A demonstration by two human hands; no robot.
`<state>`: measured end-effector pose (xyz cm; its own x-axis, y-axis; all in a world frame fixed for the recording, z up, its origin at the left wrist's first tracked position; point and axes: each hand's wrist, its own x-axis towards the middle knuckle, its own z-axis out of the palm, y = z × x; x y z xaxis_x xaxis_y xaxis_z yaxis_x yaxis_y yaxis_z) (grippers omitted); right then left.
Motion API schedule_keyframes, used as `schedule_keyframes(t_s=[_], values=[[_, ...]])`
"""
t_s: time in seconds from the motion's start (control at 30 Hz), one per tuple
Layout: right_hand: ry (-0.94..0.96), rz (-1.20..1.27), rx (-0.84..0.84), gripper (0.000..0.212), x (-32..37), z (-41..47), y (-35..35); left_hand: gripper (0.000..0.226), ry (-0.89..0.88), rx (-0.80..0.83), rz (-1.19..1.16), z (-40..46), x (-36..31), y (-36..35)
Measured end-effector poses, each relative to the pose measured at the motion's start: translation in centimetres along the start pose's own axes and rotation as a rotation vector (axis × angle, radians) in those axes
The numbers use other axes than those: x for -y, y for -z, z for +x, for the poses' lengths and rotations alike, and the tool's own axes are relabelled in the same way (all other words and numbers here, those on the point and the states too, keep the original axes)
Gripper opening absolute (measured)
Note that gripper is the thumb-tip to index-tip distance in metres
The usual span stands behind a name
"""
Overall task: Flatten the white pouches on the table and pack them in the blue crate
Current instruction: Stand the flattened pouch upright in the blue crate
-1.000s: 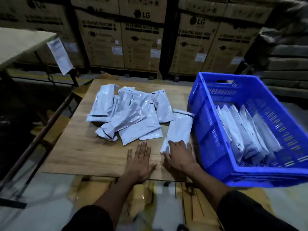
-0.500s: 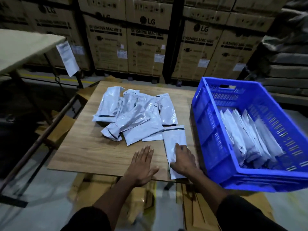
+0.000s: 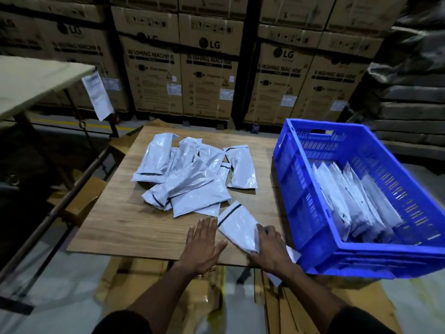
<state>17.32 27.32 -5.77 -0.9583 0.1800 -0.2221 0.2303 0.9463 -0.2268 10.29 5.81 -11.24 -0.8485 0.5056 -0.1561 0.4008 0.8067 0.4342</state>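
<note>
A pile of white pouches (image 3: 192, 174) lies on the wooden table (image 3: 125, 220). One white pouch (image 3: 237, 225) lies apart at the table's near edge, turned diagonally, its lower end hanging past the edge. My right hand (image 3: 271, 249) grips that pouch near its lower end, fingers curled over it. My left hand (image 3: 203, 244) rests flat on the table just left of the pouch, fingers straight. The blue crate (image 3: 296, 206) stands to the right, with several flattened white pouches (image 3: 349, 203) standing on edge inside.
Stacked cardboard boxes (image 3: 207, 75) line the back. A second table (image 3: 31, 83) with a hanging paper sheet stands at the left. Cardboard pieces (image 3: 156, 285) lie on the floor under the wooden table. Grey stacked slabs (image 3: 409, 104) rise at the right.
My right hand has pulled one pouch away from the pile to the near edge and turned it diagonal. My left hand stayed flat on the table beside it.
</note>
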Motion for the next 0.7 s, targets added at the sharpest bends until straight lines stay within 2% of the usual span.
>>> schedule_keyframes(t_s=[0.13, 0.2, 0.27, 0.37, 0.4, 0.5, 0.6, 0.7], values=[[0.135, -0.055, 0.034, 0.081, -0.9, -0.6, -0.2, 0.120, 0.060, -0.038, -0.100, -0.2, -0.4, 0.4], [0.223, -0.055, 0.049, 0.075, -1.2, -0.9, -0.7, 0.114, 0.069, -0.098, -0.044, -0.6, -1.0, 0.5], [0.317, -0.051, 0.076, 0.073, -0.8, -0.7, -1.2, 0.097, 0.010, -0.184, 0.083, -1.1, -1.7, 0.8], [0.420, -0.082, 0.099, 0.073, 1.2, 0.2, -1.9, 0.060, -0.161, -0.296, 0.243, -1.9, -2.7, 0.4], [0.434, -0.093, 0.100, 0.073, 2.0, 0.3, -2.0, 0.054, -0.195, -0.291, 0.271, -2.0, -2.9, 0.2], [0.403, -0.036, 0.100, 0.071, 3.6, -0.1, -2.2, 0.054, -0.146, -0.205, 0.335, -2.8, -2.3, -0.8], [0.373, 0.019, 0.052, 0.086, 4.3, -0.9, -2.8, 0.070, -0.057, -0.141, 0.322, -3.6, -1.1, -1.7], [0.376, -0.057, -0.004, 0.067, 4.6, -0.9, -3.8, 0.072, -0.012, -0.184, 0.309, -3.4, -0.6, -1.5]])
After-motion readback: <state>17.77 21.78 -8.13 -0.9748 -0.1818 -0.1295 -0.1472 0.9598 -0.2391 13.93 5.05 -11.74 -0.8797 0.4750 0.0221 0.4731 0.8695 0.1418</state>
